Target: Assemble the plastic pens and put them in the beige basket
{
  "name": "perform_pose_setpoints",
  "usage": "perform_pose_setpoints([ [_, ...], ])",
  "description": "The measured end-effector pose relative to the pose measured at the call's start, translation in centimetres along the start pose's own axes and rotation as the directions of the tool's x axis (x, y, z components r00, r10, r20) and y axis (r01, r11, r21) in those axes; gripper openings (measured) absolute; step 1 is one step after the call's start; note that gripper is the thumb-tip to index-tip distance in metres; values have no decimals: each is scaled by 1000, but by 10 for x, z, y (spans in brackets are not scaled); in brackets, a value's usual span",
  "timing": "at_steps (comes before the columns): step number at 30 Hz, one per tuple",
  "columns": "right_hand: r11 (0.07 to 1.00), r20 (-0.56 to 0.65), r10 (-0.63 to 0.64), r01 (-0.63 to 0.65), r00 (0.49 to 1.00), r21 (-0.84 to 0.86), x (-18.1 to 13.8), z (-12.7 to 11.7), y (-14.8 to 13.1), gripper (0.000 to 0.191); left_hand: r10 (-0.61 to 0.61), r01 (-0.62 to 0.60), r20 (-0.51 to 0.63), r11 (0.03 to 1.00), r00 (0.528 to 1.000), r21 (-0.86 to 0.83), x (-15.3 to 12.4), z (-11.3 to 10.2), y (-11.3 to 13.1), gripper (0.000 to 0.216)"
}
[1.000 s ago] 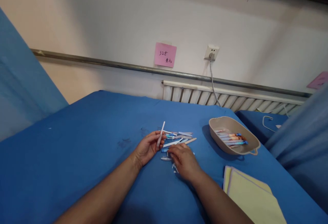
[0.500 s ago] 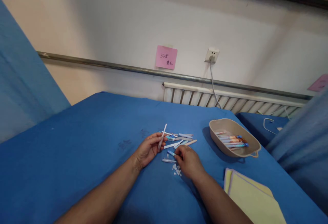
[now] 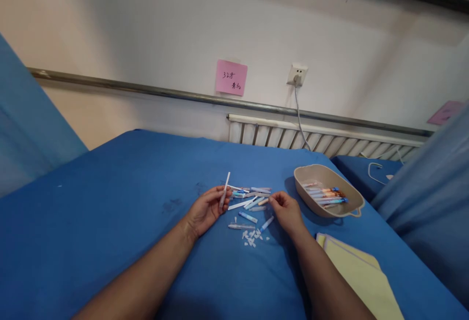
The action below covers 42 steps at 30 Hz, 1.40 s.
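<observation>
My left hand (image 3: 208, 208) is closed round a slim pen barrel (image 3: 223, 199), clear at its lower part, with a white stick-like end pointing up. My right hand (image 3: 287, 211) has thumb and forefinger pinched at the right end of a peach-coloured pen barrel (image 3: 263, 202) in the pile. Between the hands lie several loose pen parts, among them a white strip (image 3: 238, 205), a blue pen piece (image 3: 248, 217), another blue piece (image 3: 266, 224) and a clear barrel (image 3: 241, 226). Nearer me is a scatter of small white tips (image 3: 250, 238).
A beige basin (image 3: 301, 183) at the right holds several pens with blue and orange parts. Folded yellow cloths (image 3: 361, 273) lie in front of it. Everything rests on a blue-covered surface (image 3: 120, 188), with a radiator (image 3: 271, 135) and wall behind, and blue curtains at both sides.
My right hand has moved right and away from me, from the blue pieces to the peach-coloured barrel. A blue piece now lies beside the white tips. My left hand keeps its barrel.
</observation>
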State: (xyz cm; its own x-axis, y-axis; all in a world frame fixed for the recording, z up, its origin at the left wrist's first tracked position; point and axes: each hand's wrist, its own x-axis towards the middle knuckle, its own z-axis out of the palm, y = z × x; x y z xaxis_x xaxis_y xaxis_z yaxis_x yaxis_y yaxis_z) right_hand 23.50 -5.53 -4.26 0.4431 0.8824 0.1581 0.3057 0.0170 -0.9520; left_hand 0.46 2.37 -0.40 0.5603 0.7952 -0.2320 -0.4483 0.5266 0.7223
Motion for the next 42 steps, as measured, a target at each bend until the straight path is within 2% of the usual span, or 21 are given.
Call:
perform_pose_setpoints([
  [8, 997, -126, 8, 1, 992, 72, 6, -6, 2, 16, 20, -21, -17, 998, 1000, -65, 3, -5, 2, 18],
  [10, 998, -54, -38, 40, 998, 38, -1, 0, -5, 14, 22, -23, -19, 997, 1000, -67, 3, -5, 2, 18],
  [12, 981, 149, -156, 171, 976, -92, -15, 9, -18, 12, 21, -22, -16, 998, 1000, -63, 2, -4, 1, 17],
  [14, 884, 396, -249, 375, 884, -281, -31, 19, -34, 12, 24, -24, -13, 999, 1000, -48, 1, -3, 0, 16],
  [15, 815, 494, -257, 461, 830, -352, -38, 24, -41, 15, 27, -28, -13, 999, 1000, -34, 1, -2, -1, 15],
  [16, 745, 550, -243, 517, 799, -421, -44, 28, -48, 15, 30, -31, -11, 999, 999, -13, 1, -1, -2, 15],
  [18, 631, 599, -208, 574, 774, -522, -50, 32, -59, 16, 38, -38, -9, 998, 999, 48, 1, 0, -4, 16],
  [20, 564, 603, -183, 585, 776, -582, -51, 32, -64, 17, 47, -47, -3, 992, 999, 119, 1, 1, -6, 17],
  [22, 550, 595, -171, 577, 785, -604, -50, 31, -63, 21, 57, -57, 10, 982, 998, 181, 1, 1, -9, 18],
  [25, 612, 547, -182, 530, 817, -588, -47, 30, -55, 27, 72, -80, 41, 967, 997, 243, 0, 2, -11, 18],
  [28, 791, 430, -225, 421, 874, -443, -42, 32, -42, 32, 89, -105, 63, 945, 994, 311, -2, 3, -13, 20],
  [30, 950, 295, -190, 251, 936, -184, -35, 32, -34, 32, 94, -115, 73, 919, 993, 376, -2, 3, -14, 21],
  [31, 991, 224, -130, 133, 966, 2, -30, 30, -31, 30, 94, -118, 80, 902, 992, 415, -2, 4, -15, 22],
  [32, 979, 169, -53, 18, 984, 201, -26, 28, -29, 27, 92, -122, 89, 882, 992, 455, -2, 4, -16, 23],
  [33, 921, 137, 27, -78, 990, 383, -21, 25, -28, 26, 89, -127, 99, 860, 991, 495, -2, 4, -17, 24],
  [35, 746, 120, 148, -190, 982, 638, -13, 18, -27, 27, 83, -134, 116, 812, 990, 568, -1, 5, -19, 28],
  [36, 672, 126, 183, -218, 975, 707, -11, 16, -28, 29, 79, -137, 121, 790, 989, 598, -1, 6, -20, 30],
  [38, 587, 144, 211, -244, 967, 772, -9, 13, -29, 29, 71, -136, 126, 753, 989, 644, 0, 8, -22, 33],
  [42, 568, 160, 187, -239, 969, 788, -12, 15, -31, 26, 69, -142, 132, 708, 989, 692, -1, 11, -24, 33],
])
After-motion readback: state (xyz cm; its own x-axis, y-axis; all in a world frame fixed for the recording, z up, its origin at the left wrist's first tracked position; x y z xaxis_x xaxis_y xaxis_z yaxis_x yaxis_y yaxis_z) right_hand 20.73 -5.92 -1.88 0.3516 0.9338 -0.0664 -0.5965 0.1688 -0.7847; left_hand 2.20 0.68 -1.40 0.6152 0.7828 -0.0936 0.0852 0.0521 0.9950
